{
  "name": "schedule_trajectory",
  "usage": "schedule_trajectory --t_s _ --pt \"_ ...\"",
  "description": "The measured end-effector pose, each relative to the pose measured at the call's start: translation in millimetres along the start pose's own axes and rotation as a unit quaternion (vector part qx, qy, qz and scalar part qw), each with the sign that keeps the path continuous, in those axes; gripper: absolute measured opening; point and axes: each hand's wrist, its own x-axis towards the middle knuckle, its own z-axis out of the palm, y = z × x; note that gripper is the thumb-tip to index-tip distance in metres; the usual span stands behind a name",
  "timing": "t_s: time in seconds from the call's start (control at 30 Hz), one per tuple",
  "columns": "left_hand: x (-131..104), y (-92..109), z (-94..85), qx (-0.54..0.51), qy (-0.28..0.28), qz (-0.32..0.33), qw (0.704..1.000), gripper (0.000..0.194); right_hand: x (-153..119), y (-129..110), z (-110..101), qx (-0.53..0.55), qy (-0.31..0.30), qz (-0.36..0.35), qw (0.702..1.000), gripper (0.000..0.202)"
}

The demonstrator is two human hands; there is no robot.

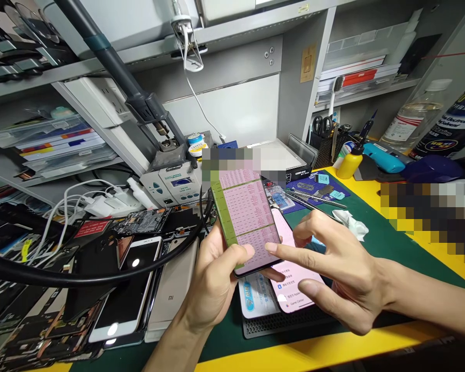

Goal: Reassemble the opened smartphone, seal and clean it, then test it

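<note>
My left hand [213, 274] is wrapped round a smartphone [246, 217], tilted up, its screen filled with a pink and green table of small text. The left thumb lies over the lower part of that screen. My right hand [337, 268] holds nothing; its index finger is stretched to the screen's lower right, and its other fingers are bent but apart. Beneath the hands lies a second phone [294, 279] with a lit settings list, partly covered by the right hand. Under it are a white and blue card [258, 297] and a dark perforated pad [256, 328].
Stacked phones and parts, among them a white-framed phone [127, 289] and a gold Mi back cover [172, 294], crowd the left. A black cable [139, 276] arches over them. A soldering station [174, 183] stands behind. At right are a yellow bottle [350, 163] and crumpled tissue [351, 222].
</note>
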Motion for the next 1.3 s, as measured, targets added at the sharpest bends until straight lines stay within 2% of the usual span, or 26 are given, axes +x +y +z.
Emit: schedule_trajectory --t_s 0.17,0.57,0.87,1.07,1.3 --pt "-0.3 -0.4 -1.3 0.000 -0.005 0.003 1.000 0.076 0.6 0.3 -0.4 -0.003 0.002 0.002 1.000 0.053" --pt "-2.9 3.7 4.9 -0.005 0.025 -0.011 1.000 0.073 2.6 -0.1 -0.9 0.011 0.003 -0.005 1.000 0.051" --pt "0.7 1.2 -7.1 -0.077 -0.035 -0.023 0.996 0.078 6.7 -0.9 -4.7 0.002 -0.002 -0.012 1.000 0.048" --pt "2.1 0.7 -8.6 -0.107 -0.041 -0.023 0.993 0.078 5.0 -0.8 -4.5 0.001 -0.003 -0.011 1.000 0.048" --pt "2.5 1.0 -7.8 -0.133 -0.043 -0.021 0.990 0.068 5.1 -0.6 -2.6 0.004 0.000 -0.005 1.000 0.047"
